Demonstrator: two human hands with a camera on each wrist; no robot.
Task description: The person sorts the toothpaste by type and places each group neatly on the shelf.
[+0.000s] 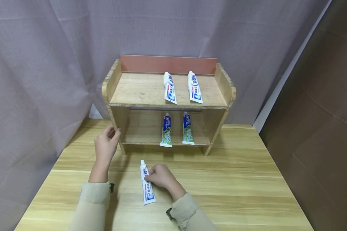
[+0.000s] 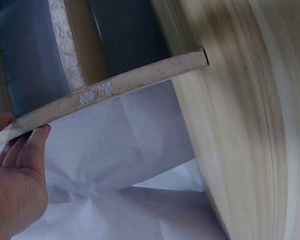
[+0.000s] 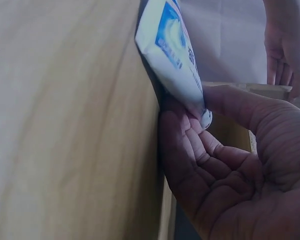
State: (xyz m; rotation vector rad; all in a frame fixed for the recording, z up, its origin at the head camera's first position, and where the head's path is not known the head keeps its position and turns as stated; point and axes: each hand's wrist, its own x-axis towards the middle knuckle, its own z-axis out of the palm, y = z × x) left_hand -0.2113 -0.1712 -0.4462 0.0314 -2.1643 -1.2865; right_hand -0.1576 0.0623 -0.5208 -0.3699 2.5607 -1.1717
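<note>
A white and blue toothpaste tube (image 1: 147,186) lies flat on the light wooden table (image 1: 243,189), its cap pointing toward a small two-tier wooden shelf (image 1: 169,106) that stands at the back of the table against a grey cloth backdrop (image 1: 46,57). The right hand (image 1: 159,175) rests on the tube near its cap end, with the fingers curled over it; the right wrist view shows the thumb (image 3: 240,107) and fingers pinching the tube's (image 3: 172,52) edge against the tabletop. The left hand (image 1: 105,142) is at the shelf's front left upright, the fingers lightly bent and closed around the lower part of the side panel; in the left wrist view the fingertips (image 2: 32,137) touch the panel's chipped pale edge (image 2: 115,85). On the upper tier lie two white and blue toothpaste tubes (image 1: 169,87) side by side, caps toward the back board, tails reaching the front edge. On the lower tier lie two green and blue toothpaste tubes (image 1: 166,131), also side by side and slightly apart, tails at the front lip. Both forearms wear beige sleeves (image 1: 93,202).
</note>
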